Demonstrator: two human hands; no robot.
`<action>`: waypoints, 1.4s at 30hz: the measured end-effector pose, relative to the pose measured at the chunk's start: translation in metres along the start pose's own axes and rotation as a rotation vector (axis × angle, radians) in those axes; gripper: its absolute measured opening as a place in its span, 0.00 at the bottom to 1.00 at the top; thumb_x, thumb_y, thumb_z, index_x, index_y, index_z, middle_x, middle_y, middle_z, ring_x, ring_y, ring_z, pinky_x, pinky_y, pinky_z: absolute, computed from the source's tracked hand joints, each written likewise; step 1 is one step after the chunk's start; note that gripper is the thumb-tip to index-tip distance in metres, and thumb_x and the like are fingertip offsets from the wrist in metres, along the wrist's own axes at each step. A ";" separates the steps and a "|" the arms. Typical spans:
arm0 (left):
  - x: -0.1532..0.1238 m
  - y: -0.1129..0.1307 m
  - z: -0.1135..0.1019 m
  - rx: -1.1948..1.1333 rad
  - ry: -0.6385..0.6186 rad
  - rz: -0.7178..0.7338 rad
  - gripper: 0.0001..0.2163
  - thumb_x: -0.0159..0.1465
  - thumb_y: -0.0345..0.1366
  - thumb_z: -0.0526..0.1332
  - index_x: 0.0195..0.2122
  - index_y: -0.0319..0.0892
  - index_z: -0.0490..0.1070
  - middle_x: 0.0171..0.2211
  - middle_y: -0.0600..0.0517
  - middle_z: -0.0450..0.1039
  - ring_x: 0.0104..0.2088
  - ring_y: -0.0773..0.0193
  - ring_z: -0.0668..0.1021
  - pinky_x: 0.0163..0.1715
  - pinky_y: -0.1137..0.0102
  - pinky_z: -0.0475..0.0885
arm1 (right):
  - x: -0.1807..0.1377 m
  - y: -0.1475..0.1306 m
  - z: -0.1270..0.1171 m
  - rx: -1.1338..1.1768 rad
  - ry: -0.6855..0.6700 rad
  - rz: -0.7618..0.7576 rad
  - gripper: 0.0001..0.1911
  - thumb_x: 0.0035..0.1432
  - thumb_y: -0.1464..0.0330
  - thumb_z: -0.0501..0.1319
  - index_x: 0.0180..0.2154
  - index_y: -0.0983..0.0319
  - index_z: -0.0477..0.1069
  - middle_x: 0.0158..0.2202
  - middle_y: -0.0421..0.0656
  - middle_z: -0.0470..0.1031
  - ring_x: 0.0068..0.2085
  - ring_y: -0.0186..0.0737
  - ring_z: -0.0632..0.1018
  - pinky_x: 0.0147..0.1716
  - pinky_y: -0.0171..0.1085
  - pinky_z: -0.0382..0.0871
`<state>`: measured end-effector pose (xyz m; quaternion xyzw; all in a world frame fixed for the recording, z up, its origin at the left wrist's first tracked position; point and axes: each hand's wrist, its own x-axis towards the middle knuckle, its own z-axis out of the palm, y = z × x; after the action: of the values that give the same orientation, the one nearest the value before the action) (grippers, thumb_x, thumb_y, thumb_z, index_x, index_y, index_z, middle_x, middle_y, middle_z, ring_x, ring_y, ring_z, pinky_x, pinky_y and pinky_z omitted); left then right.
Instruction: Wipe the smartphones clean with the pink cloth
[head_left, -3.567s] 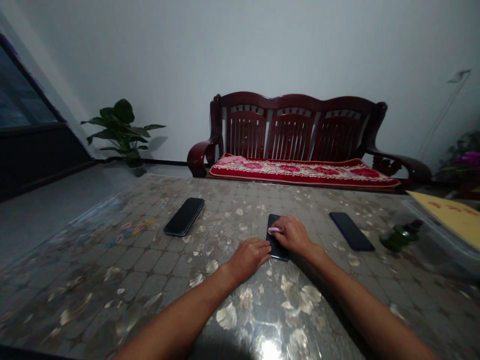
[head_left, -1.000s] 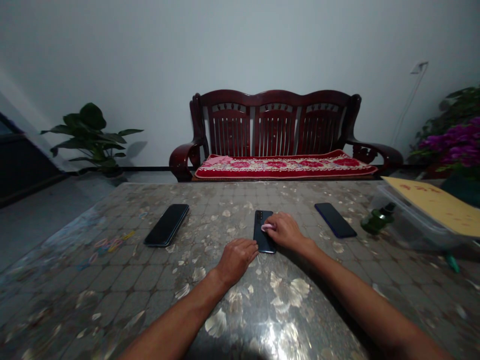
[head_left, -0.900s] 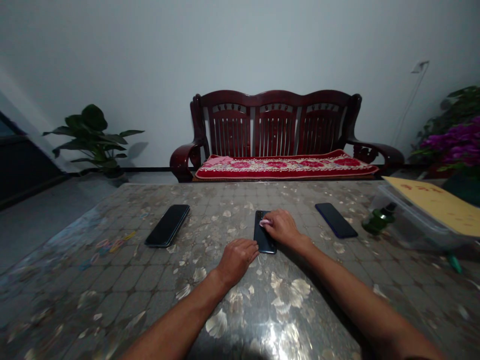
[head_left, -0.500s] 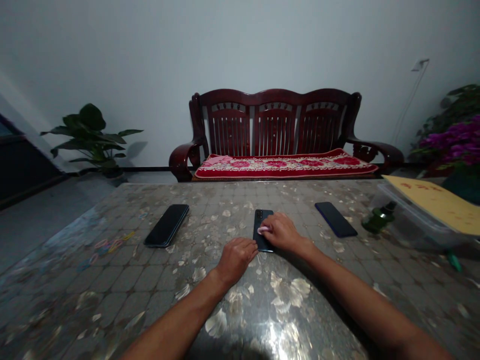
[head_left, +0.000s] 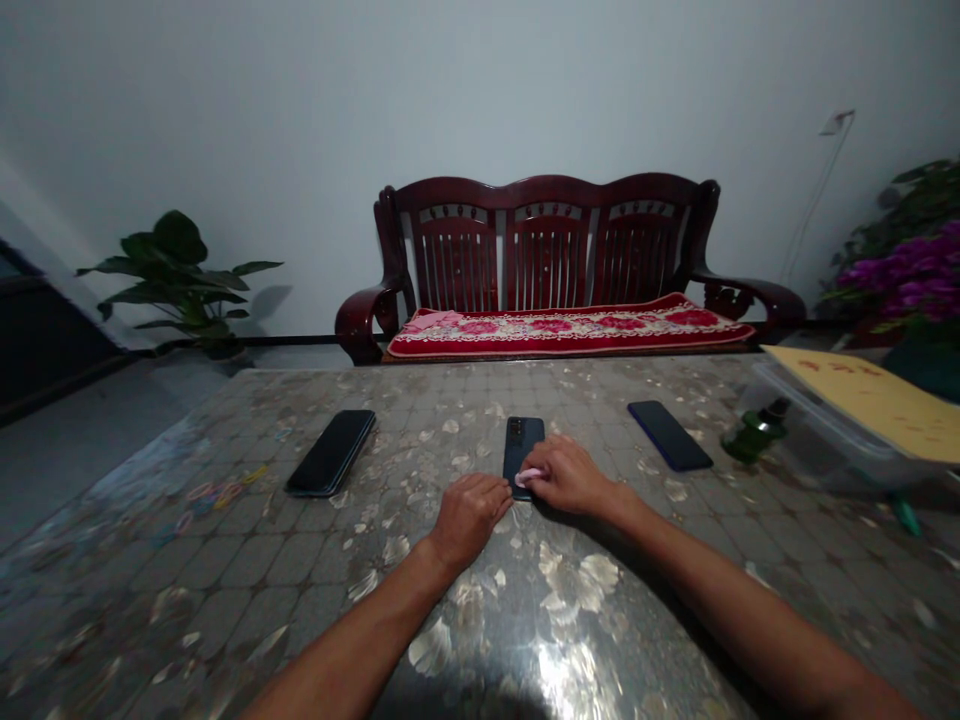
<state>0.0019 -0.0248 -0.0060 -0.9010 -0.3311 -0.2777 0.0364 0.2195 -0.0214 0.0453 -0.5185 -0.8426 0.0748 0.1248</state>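
Note:
A dark phone (head_left: 523, 434) lies back side up on the table, its camera block at the far end. My right hand (head_left: 568, 474) is closed around a small pale pink cloth (head_left: 529, 476) and presses it on the lower part of the phone's back. At the phone's near left corner, my left hand (head_left: 471, 512) rests with its fingers together and bent, the tips holding the edge. The right hand hides part of the phone's right side.
On the table's patterned cover (head_left: 315, 590) lie a black phone (head_left: 331, 453) to the left and a blue-edged phone (head_left: 669, 435) to the right. Coloured bands (head_left: 225, 490) are at far left. A green bottle (head_left: 754, 432) stands by a clear plastic box (head_left: 817, 450) under yellow card (head_left: 870, 395).
My right hand has slid the pink cloth down the phone's back towards me. My left hand stays at the near left corner.

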 end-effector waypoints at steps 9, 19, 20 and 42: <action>-0.001 -0.002 0.004 0.007 0.012 0.002 0.04 0.68 0.33 0.62 0.39 0.42 0.78 0.38 0.49 0.82 0.37 0.60 0.82 0.40 0.67 0.76 | 0.003 0.008 0.004 -0.071 0.106 0.129 0.11 0.64 0.65 0.57 0.36 0.60 0.78 0.37 0.46 0.79 0.42 0.43 0.73 0.42 0.39 0.55; 0.035 0.037 -0.029 0.108 -0.374 -0.307 0.09 0.69 0.41 0.62 0.41 0.40 0.74 0.41 0.45 0.77 0.41 0.55 0.81 0.39 0.67 0.74 | 0.020 0.036 -0.005 0.077 0.144 0.264 0.14 0.64 0.61 0.57 0.39 0.59 0.80 0.40 0.44 0.80 0.42 0.41 0.74 0.40 0.36 0.58; 0.042 0.043 -0.031 0.116 -0.381 -0.354 0.12 0.68 0.43 0.62 0.45 0.40 0.73 0.44 0.44 0.76 0.42 0.54 0.81 0.39 0.66 0.74 | 0.026 0.041 -0.004 0.071 0.145 0.285 0.15 0.65 0.61 0.57 0.38 0.61 0.79 0.40 0.45 0.80 0.43 0.41 0.74 0.40 0.35 0.58; 0.085 0.074 0.008 0.384 -0.571 -0.590 0.28 0.62 0.30 0.62 0.64 0.35 0.62 0.54 0.27 0.71 0.46 0.43 0.79 0.37 0.60 0.76 | 0.058 0.056 0.007 0.234 0.091 0.428 0.13 0.61 0.63 0.59 0.41 0.61 0.79 0.42 0.49 0.81 0.42 0.44 0.78 0.35 0.35 0.61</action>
<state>0.1051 -0.0315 0.0408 -0.7856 -0.6160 0.0497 0.0295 0.2410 0.0554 0.0320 -0.6700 -0.6926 0.1732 0.2033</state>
